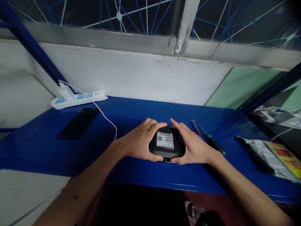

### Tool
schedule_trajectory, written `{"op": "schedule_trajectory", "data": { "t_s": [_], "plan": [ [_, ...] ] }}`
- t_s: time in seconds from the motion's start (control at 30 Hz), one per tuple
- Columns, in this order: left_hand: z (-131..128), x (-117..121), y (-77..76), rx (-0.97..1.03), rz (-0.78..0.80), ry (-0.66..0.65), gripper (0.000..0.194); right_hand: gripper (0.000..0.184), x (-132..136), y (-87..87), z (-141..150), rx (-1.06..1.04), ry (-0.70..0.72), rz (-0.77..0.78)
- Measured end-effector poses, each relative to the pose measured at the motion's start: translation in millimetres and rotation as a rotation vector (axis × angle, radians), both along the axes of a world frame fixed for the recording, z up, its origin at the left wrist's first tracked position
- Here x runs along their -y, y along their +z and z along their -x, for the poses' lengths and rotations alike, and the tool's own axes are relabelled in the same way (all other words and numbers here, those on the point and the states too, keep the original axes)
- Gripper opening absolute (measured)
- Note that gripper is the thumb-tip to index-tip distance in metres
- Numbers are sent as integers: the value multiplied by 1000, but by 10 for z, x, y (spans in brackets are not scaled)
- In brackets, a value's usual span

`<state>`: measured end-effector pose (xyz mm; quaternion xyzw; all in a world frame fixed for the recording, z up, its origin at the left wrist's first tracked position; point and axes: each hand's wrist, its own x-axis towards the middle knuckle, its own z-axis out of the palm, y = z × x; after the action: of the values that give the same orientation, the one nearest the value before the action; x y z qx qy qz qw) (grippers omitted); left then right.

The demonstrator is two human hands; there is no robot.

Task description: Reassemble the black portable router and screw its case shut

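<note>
Between my two hands is a black, rounded-square electronic device [166, 153] with a white printed label [165, 140] facing up, a square code on it. My left hand [143, 139] grips its left side, thumb at the near edge and fingers toward the far edge. On the opposite side my right hand [191, 142] grips it in the same way. What kind of device it is I cannot tell. Just right of my right hand lie a screwdriver with a clear handle [195, 125] and a screwdriver with a green and black handle [214, 143].
A black phone-like slab [78, 123] lies at left on the blue table [131, 175]. Behind it is a white power strip [80, 99] with a plugged-in charger [66, 92] and a trailing white cable [103, 114]. Silver and yellow packets [272, 158] lie at right.
</note>
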<state>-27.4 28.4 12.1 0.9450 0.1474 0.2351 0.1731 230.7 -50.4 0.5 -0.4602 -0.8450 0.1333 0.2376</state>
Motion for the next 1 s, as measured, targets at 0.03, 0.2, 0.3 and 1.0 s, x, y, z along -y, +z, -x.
{"op": "schedule_trajectory", "data": {
  "t_s": [0.03,0.2,0.3,1.0],
  "plan": [
    [-2,7,-3,-1,-7,-3,107,135,7,6,4,10,-3,7],
    [-1,33,-22,-53,-7,6,107,136,18,3,40,69,-8,42],
    [-3,46,-32,-77,21,21,105,136,14,-10,56,77,-13,55],
    [-2,90,10,-345,-21,103,126,136,46,16,62,116,-33,129]
  ]
}}
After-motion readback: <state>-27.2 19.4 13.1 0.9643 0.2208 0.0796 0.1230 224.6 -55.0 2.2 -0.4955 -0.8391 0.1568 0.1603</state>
